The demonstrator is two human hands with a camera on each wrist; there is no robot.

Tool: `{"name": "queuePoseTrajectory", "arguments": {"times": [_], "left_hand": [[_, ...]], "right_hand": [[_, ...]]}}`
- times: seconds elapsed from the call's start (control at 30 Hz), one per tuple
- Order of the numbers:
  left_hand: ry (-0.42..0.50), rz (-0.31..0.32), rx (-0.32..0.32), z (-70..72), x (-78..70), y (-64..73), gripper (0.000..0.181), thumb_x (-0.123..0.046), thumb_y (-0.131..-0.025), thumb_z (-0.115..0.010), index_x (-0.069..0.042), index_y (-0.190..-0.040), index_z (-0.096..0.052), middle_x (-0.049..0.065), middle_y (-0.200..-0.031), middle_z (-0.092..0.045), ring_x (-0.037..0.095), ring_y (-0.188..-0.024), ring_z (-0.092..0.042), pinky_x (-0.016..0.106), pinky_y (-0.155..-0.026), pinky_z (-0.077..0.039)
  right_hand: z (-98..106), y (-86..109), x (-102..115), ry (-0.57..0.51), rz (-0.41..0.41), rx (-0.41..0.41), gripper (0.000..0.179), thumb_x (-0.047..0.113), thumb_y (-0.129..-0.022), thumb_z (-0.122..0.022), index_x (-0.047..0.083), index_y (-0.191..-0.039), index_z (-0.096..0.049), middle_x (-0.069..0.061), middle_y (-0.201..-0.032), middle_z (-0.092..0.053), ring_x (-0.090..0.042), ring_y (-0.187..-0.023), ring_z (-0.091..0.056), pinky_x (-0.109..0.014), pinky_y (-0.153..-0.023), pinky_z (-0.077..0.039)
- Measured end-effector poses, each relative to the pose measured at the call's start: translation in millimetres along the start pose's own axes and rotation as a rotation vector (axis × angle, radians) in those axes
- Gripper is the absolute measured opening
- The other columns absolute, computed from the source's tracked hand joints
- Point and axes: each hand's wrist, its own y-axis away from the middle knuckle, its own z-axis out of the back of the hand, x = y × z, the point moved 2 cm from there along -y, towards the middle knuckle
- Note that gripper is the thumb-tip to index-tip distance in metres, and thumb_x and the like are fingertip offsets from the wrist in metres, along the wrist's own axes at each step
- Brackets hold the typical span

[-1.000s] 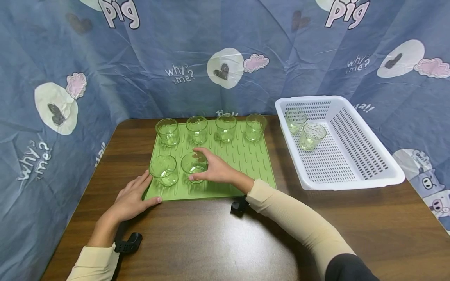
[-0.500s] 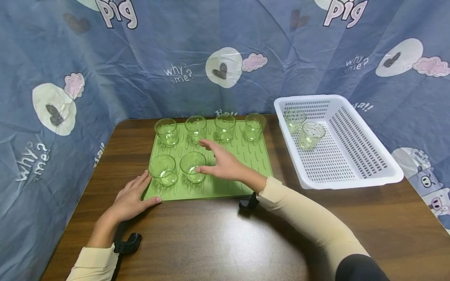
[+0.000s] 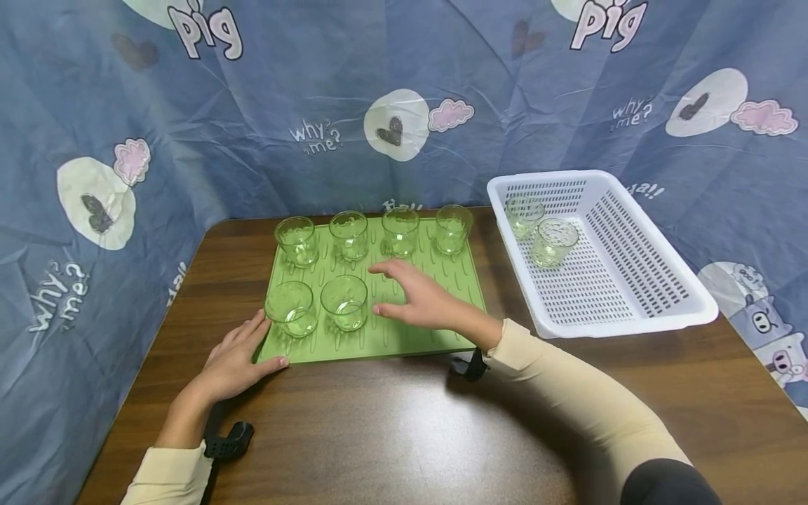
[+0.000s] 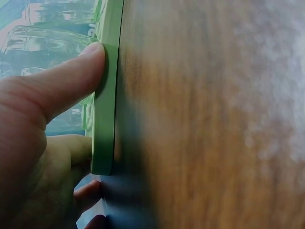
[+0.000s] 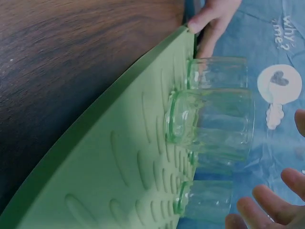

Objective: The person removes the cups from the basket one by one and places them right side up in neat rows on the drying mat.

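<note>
Several clear glasses stand upright on a green ridged mat [image 3: 410, 340]: a full row along the back and two at the front left. My right hand [image 3: 424, 298] hovers over the mat just right of the second front glass [image 3: 344, 308], thumb and fingers spread, holding nothing. In the right wrist view its fingers [image 5: 271, 205] are apart from the glasses. At the mat's front left corner my left hand [image 3: 233, 361] rests flat, with its thumb [image 4: 90, 55] on the mat's edge in the left wrist view. The other front glass [image 3: 292, 312] is beside its fingers.
A white perforated plastic basket [image 3: 631, 328] stands right of the mat, with two glasses [image 3: 554, 244] in its far left part. The wooden table [image 3: 353, 428] runs up to a blue printed cloth [image 3: 265, 91] behind and at the left.
My right hand has let go of the second front glass and drawn away to the right. That glass stays on the mat. The left hand has kept its place.
</note>
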Motion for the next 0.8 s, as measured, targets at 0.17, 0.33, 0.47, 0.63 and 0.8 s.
{"name": "queuePoseTrajectory", "arguments": {"times": [0.17, 0.33, 0.47, 0.63, 0.8], "left_hand": [[0.003, -0.005, -0.003, -0.8, 0.0, -0.1, 0.094, -0.054, -0.092, -0.062, 0.005, -0.155, -0.025, 0.025, -0.165, -0.014, 0.054, -0.143, -0.021, 0.076, -0.103, -0.023], [0.005, -0.002, -0.002, -0.5, 1.1, 0.3, 0.094, -0.054, -0.092, -0.062, 0.005, -0.155, -0.024, 0.025, -0.165, -0.013, 0.054, -0.143, -0.020, 0.077, -0.102, -0.022], [0.002, -0.004, -0.007, 0.0, 1.9, 0.3, 0.093, -0.053, -0.092, -0.062, 0.005, -0.155, -0.024, 0.025, -0.165, -0.013, 0.054, -0.143, -0.020, 0.076, -0.102, -0.022], [0.009, -0.011, -0.007, -1.3, 1.7, 0.1, 0.093, -0.052, -0.092, -0.062, 0.006, -0.154, -0.024, 0.026, -0.164, -0.014, 0.055, -0.143, -0.020, 0.076, -0.103, -0.023], [0.012, -0.015, -0.010, -1.6, 0.5, 0.4, 0.093, -0.051, -0.092, -0.063, 0.007, -0.154, -0.025, 0.027, -0.164, -0.014, 0.055, -0.143, -0.021, 0.076, -0.103, -0.023]], "right_hand": [[2.3, 3.9, -1.1, 0.017, -0.001, 0.009, 0.069, 0.032, -0.090, -0.071, 0.009, -0.148, -0.043, -0.012, -0.152, -0.046, -0.029, -0.139, -0.047, -0.048, -0.116, -0.037], [11.4, 10.0, 1.6, 0.054, 0.032, 0.014, 0.068, 0.033, -0.091, -0.071, 0.008, -0.148, -0.043, -0.012, -0.154, -0.044, -0.029, -0.145, -0.041, -0.048, -0.120, -0.032], [23.4, 14.5, 1.7, 0.048, 0.076, -0.011, 0.067, 0.029, -0.090, -0.072, 0.005, -0.146, -0.044, -0.014, -0.154, -0.044, -0.030, -0.144, -0.041, -0.047, -0.120, -0.031], [39.8, 19.5, -1.5, 0.038, 0.087, -0.055, 0.065, 0.026, -0.090, -0.072, 0.004, -0.145, -0.045, -0.014, -0.151, -0.046, -0.030, -0.142, -0.043, -0.046, -0.120, -0.032], [59.7, 29.2, -4.8, 0.067, 0.053, -0.100, 0.065, 0.027, -0.090, -0.072, 0.006, -0.145, -0.046, -0.013, -0.151, -0.047, -0.029, -0.141, -0.044, -0.048, -0.119, -0.033]]}}
